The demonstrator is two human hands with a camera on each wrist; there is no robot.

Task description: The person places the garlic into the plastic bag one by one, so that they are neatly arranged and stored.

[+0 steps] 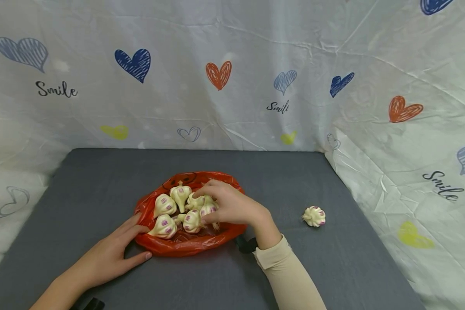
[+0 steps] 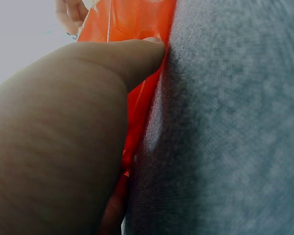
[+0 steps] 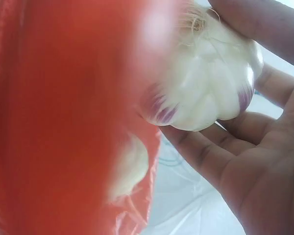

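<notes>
An orange-red plastic bag (image 1: 170,249), its rim rolled wide, lies on the table and holds several white garlic bulbs (image 1: 165,226) with purple streaks. My left hand (image 1: 110,256) rests against the bag's left side, fingers at the rim and thumb stretched along the lower edge. Over the bag's right part, my right hand (image 1: 232,206) grips a garlic bulb (image 1: 208,206) between thumb and fingers. That bulb's root end shows in the right wrist view, where the bag wall (image 3: 63,117) covers the left side. Part of another bulb (image 3: 130,169) shows there too.
A single garlic bulb (image 1: 314,216) lies on the dark grey table (image 1: 286,185) to the right of the bag. A white sheet (image 1: 240,38) printed with hearts and the word Smile hangs behind and along the sides.
</notes>
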